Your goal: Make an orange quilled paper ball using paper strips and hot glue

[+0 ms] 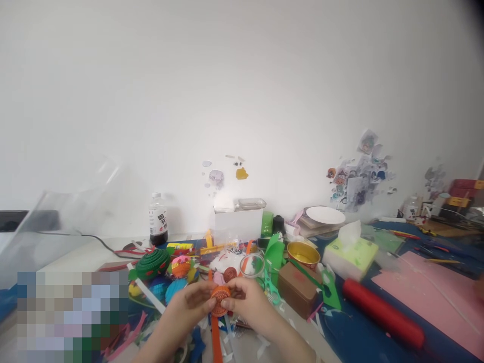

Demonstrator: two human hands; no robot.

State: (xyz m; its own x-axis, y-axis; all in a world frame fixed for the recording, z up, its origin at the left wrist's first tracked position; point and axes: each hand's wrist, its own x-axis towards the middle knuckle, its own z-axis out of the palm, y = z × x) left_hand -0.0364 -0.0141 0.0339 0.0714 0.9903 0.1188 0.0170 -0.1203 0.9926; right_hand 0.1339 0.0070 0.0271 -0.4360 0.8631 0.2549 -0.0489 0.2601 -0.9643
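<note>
An orange ridged coil [221, 297], apparently corrugated paper rolled into a round disc, is held up between both my hands over the worktop. My left hand [196, 302] grips its left side, thumb on the front and fingers behind. From the right, my right hand [242, 296] pinches it with thumb and fingertips. An orange strip [216, 337] hangs below the coil; whether it joins the coil I cannot tell. Just behind lies a small reddish-brown coil [230, 275]. To the left sit a green coiled dome [153, 263], a pink-and-orange coiled piece [180, 267] and a blue one [176, 290].
Green-handled scissors [271, 288] lie right of my hands, beside a brown box [298, 290] and a gold tin [303, 255]. Farther right are a tissue pack [351, 254], a red roll [383, 312] and pink sheets [427, 292]. A bottle [158, 222] and white box [237, 227] stand behind.
</note>
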